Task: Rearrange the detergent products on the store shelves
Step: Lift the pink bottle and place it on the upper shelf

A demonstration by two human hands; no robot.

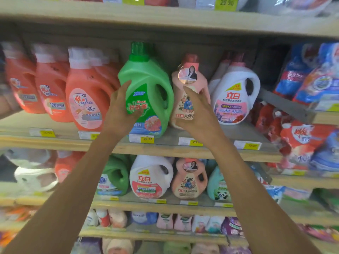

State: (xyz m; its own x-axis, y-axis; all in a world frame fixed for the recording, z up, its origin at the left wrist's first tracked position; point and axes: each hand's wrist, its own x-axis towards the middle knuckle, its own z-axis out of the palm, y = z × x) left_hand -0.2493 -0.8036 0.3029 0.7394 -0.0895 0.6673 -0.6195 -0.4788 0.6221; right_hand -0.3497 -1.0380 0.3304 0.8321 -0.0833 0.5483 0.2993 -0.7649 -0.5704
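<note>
We see two bare forearms; the left hand [120,105] and right hand [197,109] carry no gloves, apparently no rings.

Even, fairly bright light comes from above, and a dim band of shadow lies under the upper shelf board [165,21] above the hands. The label on the green bottle [146,92] between the left hand [122,109] and right hand [198,110] reads fairly sharp. Products far to either side of the hands smear into blur. The boards bow towards the frame edges from wide-angle distortion. Plastic bags [310,74] right of the right hand show soft glare.
</note>
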